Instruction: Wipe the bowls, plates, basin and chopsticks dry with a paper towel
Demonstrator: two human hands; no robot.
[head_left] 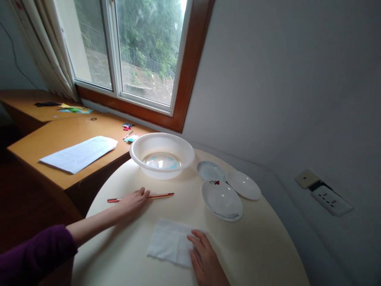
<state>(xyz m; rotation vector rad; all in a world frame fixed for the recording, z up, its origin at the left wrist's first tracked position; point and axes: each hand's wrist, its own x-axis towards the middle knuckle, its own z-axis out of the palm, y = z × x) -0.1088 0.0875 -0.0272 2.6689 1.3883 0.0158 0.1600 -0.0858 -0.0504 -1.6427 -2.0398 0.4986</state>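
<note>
My left hand [135, 200] reaches across the round table, its fingers closed over a pair of chopsticks [160, 195] lying on the tabletop. The chopsticks have reddish ends and a paler middle; the hand hides part of them. A white cloth or tissue [169, 242], spread flat with fold lines, lies nearer to me. On its right edge rest the fingertips of my right hand [205, 256], slightly bent and apart, gripping nothing. To the right are three dishes: a white plate with a red flower [222, 200], a plain white plate [243, 185] and a bluish plate [210, 171].
A translucent white basin [162, 159] stands at the back of the round table [256, 246], below the window. On the wooden desk [68, 135] at left lie a folded white sheet [80, 154], scissors [93, 119] and coloured scraps [127, 126]. A wall socket [331, 200] is at right.
</note>
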